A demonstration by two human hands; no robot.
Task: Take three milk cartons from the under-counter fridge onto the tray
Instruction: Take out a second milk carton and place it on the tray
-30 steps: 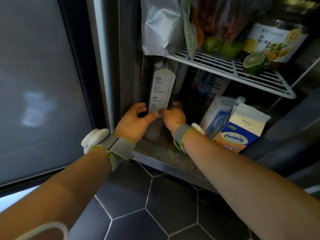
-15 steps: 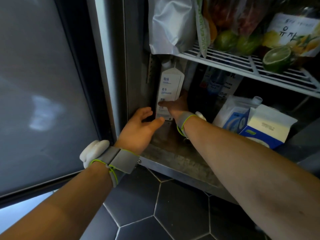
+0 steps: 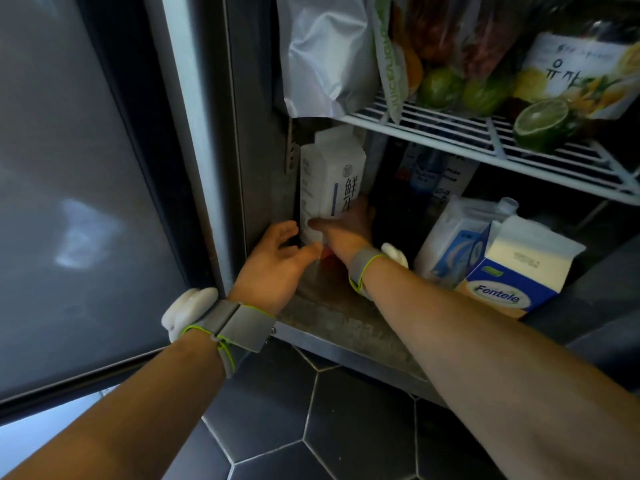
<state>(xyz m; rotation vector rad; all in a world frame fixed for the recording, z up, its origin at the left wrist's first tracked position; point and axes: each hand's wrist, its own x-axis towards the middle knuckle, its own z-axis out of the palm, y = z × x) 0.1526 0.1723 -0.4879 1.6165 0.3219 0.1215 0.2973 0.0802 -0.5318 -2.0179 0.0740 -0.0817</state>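
A tall white milk carton [image 3: 330, 181] with blue print stands at the left of the fridge's bottom shelf, tilted slightly. My right hand [image 3: 343, 226] is wrapped around its lower part, thumb on the front. My left hand [image 3: 277, 261] is open just below and left of the carton's base, fingers spread, thumb near the bottom corner. Two more cartons lie tilted at the right of the same shelf: a white and blue one [image 3: 457, 244] and a blue Fentele carton [image 3: 519, 268]. No tray is in view.
The open fridge door [image 3: 79, 202] fills the left side. A white wire shelf [image 3: 485, 147] above holds a silver bag [image 3: 325, 53], limes [image 3: 540, 123] and packets. Dark bottles [image 3: 426, 174] stand behind the cartons. Dark hexagon floor tiles [image 3: 311, 427] lie below the metal sill.
My right hand has closed around the white carton and turned it so another face shows. My left hand has stayed open beside its base. The view has moved closer to the fridge.
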